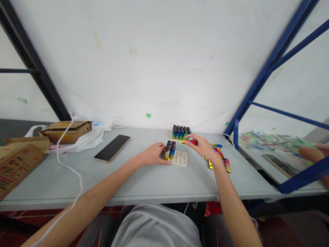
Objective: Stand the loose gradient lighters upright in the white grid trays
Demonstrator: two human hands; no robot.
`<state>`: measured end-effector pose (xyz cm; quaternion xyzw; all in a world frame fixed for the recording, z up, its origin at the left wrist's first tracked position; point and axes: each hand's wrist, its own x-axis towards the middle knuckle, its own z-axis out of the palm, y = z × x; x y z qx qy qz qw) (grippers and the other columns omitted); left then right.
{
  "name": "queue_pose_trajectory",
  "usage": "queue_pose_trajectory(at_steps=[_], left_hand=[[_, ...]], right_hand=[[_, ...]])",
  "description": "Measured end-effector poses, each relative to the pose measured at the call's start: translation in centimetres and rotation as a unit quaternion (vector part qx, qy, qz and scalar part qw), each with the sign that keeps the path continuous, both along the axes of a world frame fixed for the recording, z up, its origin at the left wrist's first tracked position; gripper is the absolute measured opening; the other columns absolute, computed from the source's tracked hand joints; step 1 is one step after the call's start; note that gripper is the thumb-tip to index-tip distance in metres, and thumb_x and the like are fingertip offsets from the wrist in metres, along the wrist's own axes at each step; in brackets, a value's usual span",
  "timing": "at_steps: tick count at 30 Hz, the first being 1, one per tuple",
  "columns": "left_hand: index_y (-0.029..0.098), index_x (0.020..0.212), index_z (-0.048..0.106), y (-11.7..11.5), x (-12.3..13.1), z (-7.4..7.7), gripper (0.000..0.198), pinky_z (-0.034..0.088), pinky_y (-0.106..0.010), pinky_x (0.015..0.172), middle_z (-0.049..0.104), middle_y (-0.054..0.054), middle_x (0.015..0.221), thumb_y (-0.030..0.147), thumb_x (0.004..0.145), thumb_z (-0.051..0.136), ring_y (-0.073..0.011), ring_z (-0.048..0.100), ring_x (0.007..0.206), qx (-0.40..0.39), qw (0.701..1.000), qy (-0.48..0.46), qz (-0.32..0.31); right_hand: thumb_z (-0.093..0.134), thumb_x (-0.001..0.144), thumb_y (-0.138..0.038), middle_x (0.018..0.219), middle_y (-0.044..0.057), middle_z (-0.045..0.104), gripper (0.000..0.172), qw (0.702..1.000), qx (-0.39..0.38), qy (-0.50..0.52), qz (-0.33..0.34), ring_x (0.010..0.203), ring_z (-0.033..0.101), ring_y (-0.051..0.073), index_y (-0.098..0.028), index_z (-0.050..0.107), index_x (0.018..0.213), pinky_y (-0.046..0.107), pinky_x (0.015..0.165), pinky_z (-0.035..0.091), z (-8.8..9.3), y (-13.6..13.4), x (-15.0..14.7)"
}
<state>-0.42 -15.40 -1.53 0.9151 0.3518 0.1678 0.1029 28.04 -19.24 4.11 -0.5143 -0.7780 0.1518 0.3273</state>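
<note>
In the middle of the table stands a white tray [182, 159] with round holes. Upright lighters [170, 150] with black tops and coloured bodies fill its left side. My left hand [153, 154] grips the tray's left end, thumb along the front edge and fingers beside the lighters. Between the fingertips of my right hand [202, 146] is a red and yellow lighter [190, 141], held sideways above the tray's back right. Loose shiny lighters [226, 164] lie partly behind my right forearm. Against the wall, a block of upright lighters [181, 132] stands close together.
A phone [112, 148] lies to the left. Further left are cardboard boxes [69, 132], a plastic bag [88, 141] and a white cable [69, 168] crossing the table edge. Blue metal posts [257, 82] bound the right side; beyond them a co-worker's hand [312, 156] shows blurred.
</note>
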Motion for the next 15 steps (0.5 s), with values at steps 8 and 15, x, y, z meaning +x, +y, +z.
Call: queue_pose_trajectory(at_steps=[8,15], left_hand=[[0.015,0.103,0.069,-0.1,0.0,0.0,0.063,0.052,-0.041,0.09,0.067,-0.013,0.104,0.072,0.077,0.077,-0.0314,0.064,0.097,0.005,1.0,-0.004,0.0],[0.015,0.103,0.069,0.0,0.0,-0.1,0.066,0.052,-0.04,0.09,0.067,-0.012,0.103,0.076,0.077,0.074,-0.0315,0.064,0.097,0.007,1.0,-0.002,0.0]], right_hand=[[0.067,0.086,-0.07,0.072,0.0,0.062,0.051,0.978,-0.071,0.191,0.039,0.073,0.058,0.019,-0.021,0.061,0.076,0.031,0.071,0.048,-0.6,0.9,-0.9],[0.057,0.095,-0.071,0.081,0.002,0.065,0.048,0.93,-0.161,0.307,0.125,0.075,0.062,0.017,-0.023,0.059,0.09,0.032,0.075,0.053,-0.4,-0.3,-2.8]])
